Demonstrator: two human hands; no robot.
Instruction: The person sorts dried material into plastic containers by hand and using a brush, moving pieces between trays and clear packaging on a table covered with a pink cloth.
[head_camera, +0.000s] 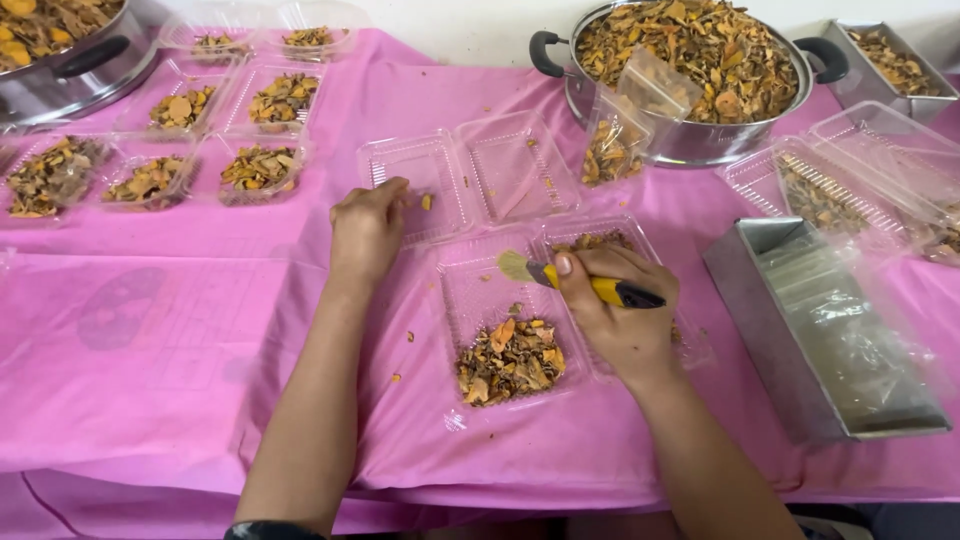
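- Scoop (590, 286), yellow-handled with a black end, is lying across the right hand (620, 310), whose fingers are clamped around its handle above a clear tray (470, 290).
- Dried orange chips (510, 360) are sitting piled at that tray's near end.
- Left hand (366, 232) is resting on the edge of an empty open tray (500, 170), fingers curled together on its rim.
- Pot (690, 140) of chips is standing behind, on the pink cloth (150, 330).

We see a table under a pink cloth (150, 340), strewn with clear plastic clamshell trays (470, 175), two steel pots (700, 130), metal loaf tins (790, 330) and scattered dried orange flakes (397, 378).
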